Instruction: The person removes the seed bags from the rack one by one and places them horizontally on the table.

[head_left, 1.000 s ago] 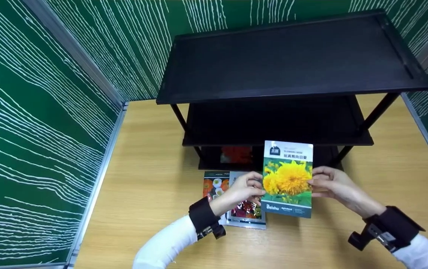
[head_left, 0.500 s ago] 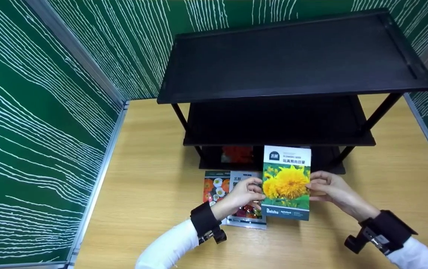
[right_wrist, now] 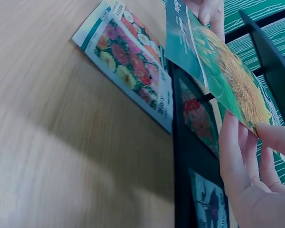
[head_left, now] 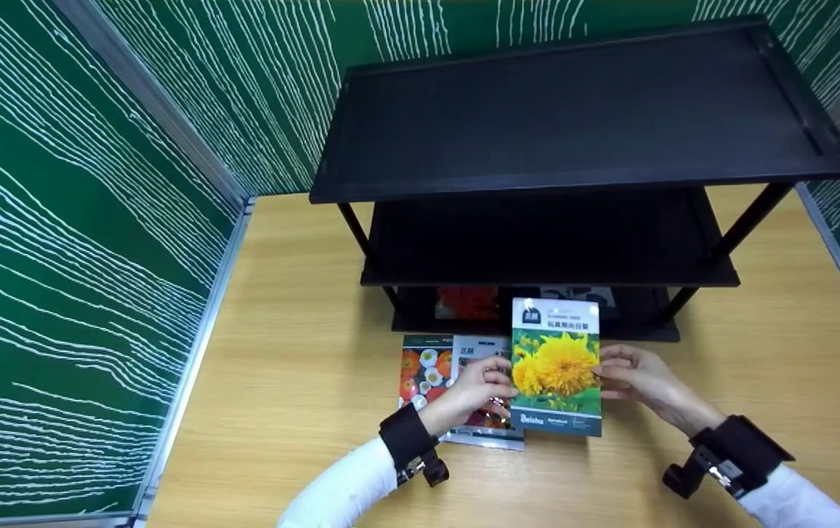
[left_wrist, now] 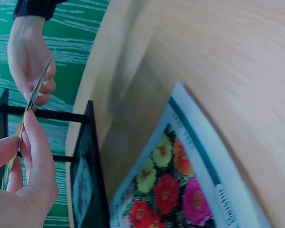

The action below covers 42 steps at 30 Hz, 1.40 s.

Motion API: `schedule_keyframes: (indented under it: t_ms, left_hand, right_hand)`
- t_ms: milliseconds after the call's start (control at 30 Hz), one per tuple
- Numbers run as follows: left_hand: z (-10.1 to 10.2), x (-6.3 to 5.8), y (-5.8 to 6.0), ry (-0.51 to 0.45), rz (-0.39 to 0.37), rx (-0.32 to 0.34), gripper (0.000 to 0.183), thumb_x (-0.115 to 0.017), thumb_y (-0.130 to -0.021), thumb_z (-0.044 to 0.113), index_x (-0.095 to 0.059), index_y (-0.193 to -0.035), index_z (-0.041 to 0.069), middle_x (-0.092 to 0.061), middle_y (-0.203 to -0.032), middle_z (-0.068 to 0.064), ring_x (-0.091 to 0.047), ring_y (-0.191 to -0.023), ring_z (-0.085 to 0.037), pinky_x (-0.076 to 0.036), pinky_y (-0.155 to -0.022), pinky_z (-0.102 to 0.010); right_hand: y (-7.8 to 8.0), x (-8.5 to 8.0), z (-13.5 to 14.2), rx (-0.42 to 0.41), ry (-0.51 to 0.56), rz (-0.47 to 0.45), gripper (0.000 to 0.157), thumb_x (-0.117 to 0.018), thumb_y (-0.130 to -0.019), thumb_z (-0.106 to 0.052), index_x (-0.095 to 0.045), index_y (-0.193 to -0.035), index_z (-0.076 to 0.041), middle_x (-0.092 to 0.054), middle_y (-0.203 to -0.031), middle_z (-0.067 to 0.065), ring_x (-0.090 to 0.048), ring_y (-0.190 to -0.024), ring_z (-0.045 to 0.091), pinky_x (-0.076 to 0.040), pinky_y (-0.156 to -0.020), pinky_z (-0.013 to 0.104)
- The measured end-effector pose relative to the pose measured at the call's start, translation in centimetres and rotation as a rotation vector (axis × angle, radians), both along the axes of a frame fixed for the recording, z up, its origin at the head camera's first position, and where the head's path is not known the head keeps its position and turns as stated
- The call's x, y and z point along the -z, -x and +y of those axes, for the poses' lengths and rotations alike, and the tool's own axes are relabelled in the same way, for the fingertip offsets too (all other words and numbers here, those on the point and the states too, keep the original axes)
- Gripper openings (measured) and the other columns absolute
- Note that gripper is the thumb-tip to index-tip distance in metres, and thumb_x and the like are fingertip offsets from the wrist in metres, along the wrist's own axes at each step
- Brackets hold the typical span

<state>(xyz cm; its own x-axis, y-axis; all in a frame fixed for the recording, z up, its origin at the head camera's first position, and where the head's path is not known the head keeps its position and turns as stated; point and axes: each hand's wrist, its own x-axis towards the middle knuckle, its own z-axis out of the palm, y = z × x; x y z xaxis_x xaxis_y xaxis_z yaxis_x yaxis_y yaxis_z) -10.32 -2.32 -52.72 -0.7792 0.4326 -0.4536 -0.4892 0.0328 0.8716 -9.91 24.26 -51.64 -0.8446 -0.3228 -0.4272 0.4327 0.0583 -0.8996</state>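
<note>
A flower seed packet (head_left: 557, 374) with large yellow blooms is held up in front of the rack. My left hand (head_left: 472, 396) pinches its left edge, and my right hand (head_left: 643, 385) pinches the right edge. From the left wrist the packet (left_wrist: 34, 97) appears nearly edge-on, thumb on one side and fingers on the other. The right wrist view shows its printed face tilted above the table, thumb of the right hand (right_wrist: 256, 175) at the edge. Below lie a packet of multicoloured flowers (right_wrist: 128, 66) and, partly overlapped, one with orange and white flowers (head_left: 420, 367).
A black three-tier rack (head_left: 574, 117) stands behind the hands on the wooden table (head_left: 280, 330). Its bottom tier bears a red-flower packet (head_left: 466, 302) and a pale packet (head_left: 577, 295), both partly hidden. Green walls with white lines (head_left: 82, 257) enclose the table.
Both hands have drawn the yellow-flower packet slightly down and left, towards the person. The pale packet on the bottom tier has come into sight behind it.
</note>
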Motion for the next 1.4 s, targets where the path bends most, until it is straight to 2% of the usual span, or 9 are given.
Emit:
schedule_keyframes:
  t_ms: [300, 667, 1000, 1400]
  left_hand:
    - [0.2, 1.9, -0.1, 0.005, -0.027, -0.039, 0.039, -0.055, -0.077, -0.012, -0.047, -0.114, -0.003, -0.052, -0.070, -0.002, -0.052, -0.057, -0.012, -0.054, -0.054, -0.034]
    - [-0.1, 3.5, -0.4, 0.077, -0.035, -0.032, 0.038, -0.058, -0.078, -0.007, -0.048, -0.115, -0.002, -0.052, -0.077, -0.006, -0.054, -0.062, -0.013, -0.054, -0.057, -0.035]
    - [0.0, 4.7, -0.8, 0.119, -0.073, -0.077, 0.032, -0.058, -0.078, -0.007, -0.051, -0.109, 0.000, -0.054, -0.076, -0.005, -0.052, -0.055, -0.013, -0.053, -0.051, -0.028]
    - [0.2, 5.7, -1.5, 0.166, 0.003, -0.066, 0.031, -0.055, -0.075, -0.012, -0.048, -0.105, -0.006, -0.049, -0.069, -0.003, -0.049, -0.049, -0.011, -0.053, -0.051, -0.030]
  right_hand:
    - [0.1, 2.1, -0.2, 0.019, 0.036, -0.031, 0.044, -0.056, -0.086, -0.010, -0.034, -0.116, 0.012, -0.060, -0.091, 0.002, -0.060, -0.084, 0.016, -0.050, -0.079, 0.035]
    - [0.0, 4.1, -1.0, 0.094, 0.077, -0.097, 0.039, -0.057, -0.083, -0.004, -0.038, -0.114, 0.009, -0.060, -0.087, 0.002, -0.060, -0.079, 0.014, -0.052, -0.075, 0.034]
    - [-0.3, 5.4, -1.5, 0.094, 0.098, -0.100, 0.036, -0.054, -0.085, -0.002, -0.037, -0.113, 0.012, -0.061, -0.085, 0.004, -0.061, -0.078, 0.017, -0.052, -0.075, 0.035]
    - [-0.7, 6.4, -2.4, 0.106, -0.040, -0.075, 0.039, -0.053, -0.084, 0.000, -0.035, -0.115, 0.017, -0.059, -0.083, 0.007, -0.061, -0.074, 0.018, -0.053, -0.071, 0.033]
